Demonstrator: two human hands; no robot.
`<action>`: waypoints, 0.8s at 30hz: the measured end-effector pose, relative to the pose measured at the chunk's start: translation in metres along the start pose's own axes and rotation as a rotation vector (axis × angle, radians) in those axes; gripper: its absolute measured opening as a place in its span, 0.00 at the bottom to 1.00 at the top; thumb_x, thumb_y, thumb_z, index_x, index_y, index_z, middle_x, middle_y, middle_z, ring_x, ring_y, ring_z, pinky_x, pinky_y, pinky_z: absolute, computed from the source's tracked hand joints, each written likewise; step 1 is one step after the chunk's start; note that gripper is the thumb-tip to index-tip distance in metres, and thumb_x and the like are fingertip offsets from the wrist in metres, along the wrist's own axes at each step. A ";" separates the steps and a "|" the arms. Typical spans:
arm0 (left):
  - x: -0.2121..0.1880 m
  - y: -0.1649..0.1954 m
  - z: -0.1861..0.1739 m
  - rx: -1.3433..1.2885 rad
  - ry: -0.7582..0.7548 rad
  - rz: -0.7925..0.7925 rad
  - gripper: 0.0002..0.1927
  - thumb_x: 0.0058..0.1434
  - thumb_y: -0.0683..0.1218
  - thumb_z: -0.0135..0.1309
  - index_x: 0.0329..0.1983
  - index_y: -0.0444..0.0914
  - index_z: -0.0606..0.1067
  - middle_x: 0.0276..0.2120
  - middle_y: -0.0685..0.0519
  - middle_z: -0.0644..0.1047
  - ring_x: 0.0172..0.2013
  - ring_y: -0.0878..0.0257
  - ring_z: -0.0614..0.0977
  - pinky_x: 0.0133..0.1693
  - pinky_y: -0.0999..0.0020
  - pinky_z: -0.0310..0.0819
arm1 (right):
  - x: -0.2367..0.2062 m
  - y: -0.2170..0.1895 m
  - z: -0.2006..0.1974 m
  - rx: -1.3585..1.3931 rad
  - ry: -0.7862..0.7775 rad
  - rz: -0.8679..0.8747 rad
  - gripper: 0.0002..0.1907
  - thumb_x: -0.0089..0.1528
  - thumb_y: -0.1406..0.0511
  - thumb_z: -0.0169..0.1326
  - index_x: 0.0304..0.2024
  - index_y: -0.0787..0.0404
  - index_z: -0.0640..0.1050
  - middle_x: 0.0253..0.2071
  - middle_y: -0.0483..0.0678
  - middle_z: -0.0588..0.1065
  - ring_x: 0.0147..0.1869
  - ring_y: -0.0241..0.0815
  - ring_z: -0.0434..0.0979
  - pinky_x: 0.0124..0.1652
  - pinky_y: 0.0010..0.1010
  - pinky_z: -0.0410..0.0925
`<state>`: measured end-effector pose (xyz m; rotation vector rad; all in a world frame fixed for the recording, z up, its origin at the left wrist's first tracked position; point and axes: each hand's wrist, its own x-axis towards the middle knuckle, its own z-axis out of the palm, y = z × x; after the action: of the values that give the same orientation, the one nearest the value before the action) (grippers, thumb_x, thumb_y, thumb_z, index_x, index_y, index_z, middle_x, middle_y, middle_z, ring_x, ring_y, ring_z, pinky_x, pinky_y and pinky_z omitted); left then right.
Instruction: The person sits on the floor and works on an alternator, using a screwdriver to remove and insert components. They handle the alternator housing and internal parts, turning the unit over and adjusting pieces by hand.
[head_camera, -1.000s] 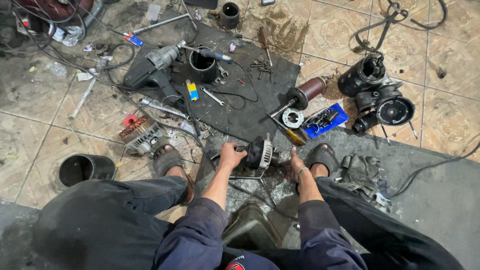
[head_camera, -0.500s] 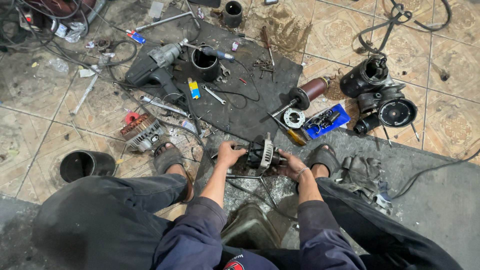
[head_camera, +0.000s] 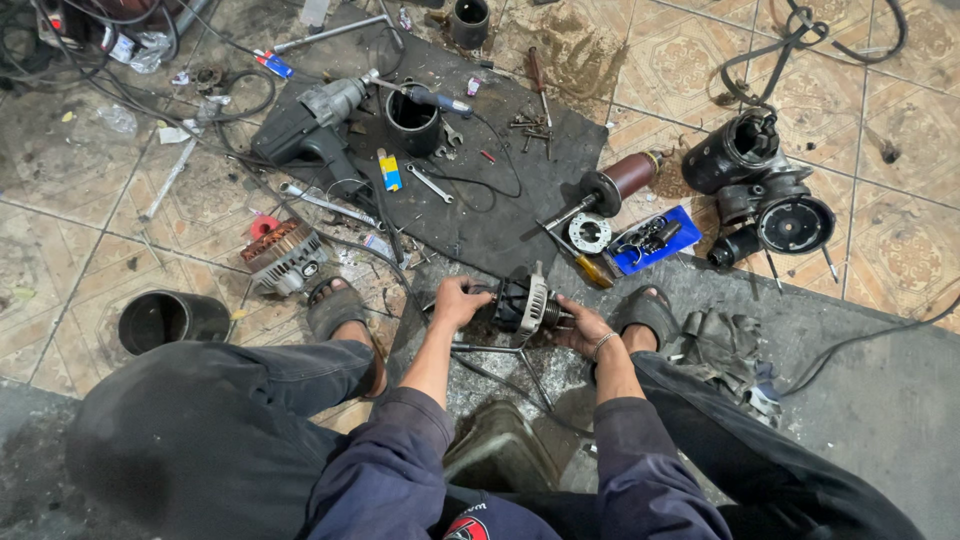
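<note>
While the person sits low on the floor with both feet in sandals set apart, the work lies between the feet.
Thing in hand: a small motor assembly (head_camera: 522, 303), dark body with a pale metal end plate, lying on its side on the grey mat (head_camera: 880, 400) near the mat's front edge.
Left hand: the left hand (head_camera: 458, 302) is clenched around the dark end of the motor assembly and steadies it.
Right hand: the right hand (head_camera: 583, 327) has its fingers closed on the shaft end, at the side of the pale plate; it grasps the same part from the other end.
Step in hand: in my judgement the unit is held at both ends for turning or for pulling the two halves apart; the joint itself is too small to see clearly.
Next move: it seems to call for a firm hold by the left hand while the right hand works at the shaft end, with the axis kept straight so that nothing jams.
Around, far side: on the dark mat (head_camera: 470, 200) lie an electric drill (head_camera: 315, 125), a black cylinder housing (head_camera: 412, 118), a spanner (head_camera: 430, 183) and an armature with a brown winding (head_camera: 612, 188).
Around, right side: a blue tray of small parts (head_camera: 655, 240) and a large starter body (head_camera: 760, 185) stand on the tiles.
Around, left side: a finned stator (head_camera: 285, 255) and a black cup (head_camera: 165, 320) are well apart from the hands.
</note>
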<state>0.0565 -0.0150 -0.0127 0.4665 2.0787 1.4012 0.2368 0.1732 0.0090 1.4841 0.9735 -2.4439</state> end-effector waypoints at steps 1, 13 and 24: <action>-0.001 0.000 0.000 0.004 0.008 0.012 0.14 0.44 0.45 0.69 0.32 0.32 0.83 0.30 0.50 0.85 0.31 0.65 0.84 0.37 0.66 0.78 | -0.001 0.000 0.001 0.006 -0.001 0.001 0.28 0.65 0.55 0.56 0.58 0.70 0.69 0.49 0.61 0.75 0.46 0.58 0.79 0.48 0.53 0.76; -0.009 0.000 0.007 0.048 0.045 0.113 0.17 0.45 0.47 0.68 0.34 0.32 0.82 0.32 0.47 0.85 0.33 0.60 0.86 0.39 0.64 0.78 | 0.002 0.002 0.001 -0.007 -0.008 0.005 0.28 0.64 0.53 0.57 0.57 0.67 0.72 0.50 0.59 0.75 0.46 0.57 0.78 0.48 0.54 0.74; -0.010 0.004 0.013 0.197 0.074 0.075 0.18 0.46 0.48 0.66 0.38 0.33 0.83 0.31 0.41 0.84 0.34 0.50 0.86 0.43 0.60 0.79 | -0.017 -0.008 -0.002 -0.163 -0.090 0.004 0.35 0.58 0.67 0.61 0.68 0.56 0.68 0.58 0.52 0.75 0.59 0.57 0.77 0.56 0.58 0.74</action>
<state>0.0718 -0.0103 -0.0103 0.5860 2.2928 1.2785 0.2436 0.1769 0.0258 1.3111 1.1197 -2.3426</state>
